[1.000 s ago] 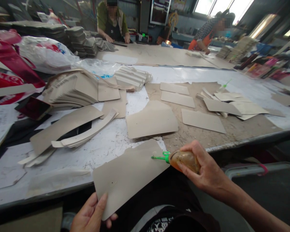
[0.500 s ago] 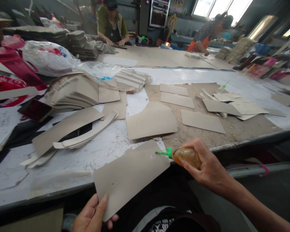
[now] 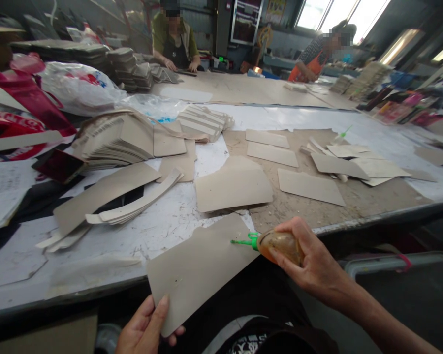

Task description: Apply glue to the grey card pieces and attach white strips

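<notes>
Beige sheet, thin and flat with rounded corners, held at a slant over the near edge of a paper-covered work surface and the person's lap. The left hand is clamped on its near left corner, thumb on top and fingertips underneath. The right hand is wrapped around a soft bottle of amber liquid, its green nozzle pointing left above the sheet's right end. Whether the tip touches is hard to tell.

The step in hand appears to be putting glue or a similar liquid on that end. The next move seems to call for a steady sheet, the tip close to the mark and a light squeeze.

Just beyond lies a similar piece; smaller pieces are to its right, curved strips to its left. Two people work across the room.
</notes>
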### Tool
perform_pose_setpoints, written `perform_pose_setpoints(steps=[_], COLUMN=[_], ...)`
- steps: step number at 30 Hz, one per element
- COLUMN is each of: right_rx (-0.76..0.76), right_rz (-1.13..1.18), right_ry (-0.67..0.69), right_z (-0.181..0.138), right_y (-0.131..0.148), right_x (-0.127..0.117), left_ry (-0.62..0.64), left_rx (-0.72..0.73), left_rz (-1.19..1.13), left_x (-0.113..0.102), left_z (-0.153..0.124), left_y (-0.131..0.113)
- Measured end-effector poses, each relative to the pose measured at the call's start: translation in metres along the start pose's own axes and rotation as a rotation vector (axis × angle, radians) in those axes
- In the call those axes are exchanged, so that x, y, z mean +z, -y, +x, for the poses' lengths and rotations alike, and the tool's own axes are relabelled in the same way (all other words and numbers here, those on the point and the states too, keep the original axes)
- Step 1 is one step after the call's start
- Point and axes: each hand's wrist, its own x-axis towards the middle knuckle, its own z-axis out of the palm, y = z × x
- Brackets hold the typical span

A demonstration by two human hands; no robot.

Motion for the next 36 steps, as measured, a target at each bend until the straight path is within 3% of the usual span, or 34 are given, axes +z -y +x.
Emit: perform_pose_setpoints(steps=[5, 9, 13, 17, 25, 36], right_rx=[0.192, 0.221, 0.237, 0.122, -0.265, -0.316], right_rz=[0.213, 0.249, 0.274, 0.258, 0.238, 0.132], right_ry=[-0.206, -0.162, -0.111, -0.011, 0.193, 0.201], right_z=[0.007, 0.008, 0.008, 0.012, 0.024, 0.025], right_y=[0.002, 0.007, 0.019, 0.036, 0.064, 0.068], right_x=[0.01, 0.013, 0.022, 0.043, 0.085, 0.079], left_ry=[-0.058, -0.114, -0.009, 0.035, 0.067, 0.046], left_rx=[-0.023, -0.012, 0.019, 0.04, 0.086, 0.117], left_rz=[-0.017, -0.078, -0.153, -0.143, -0.192, -0.171], left_x=[-0.002, 0.004, 0.001, -0.004, 0.001, -0.002], left_z=[-0.001, -0.006, 0.004, 0.014, 0.01, 0.014], left_y=[0.001, -0.01, -0.018, -0.022, -0.015, -0.002])
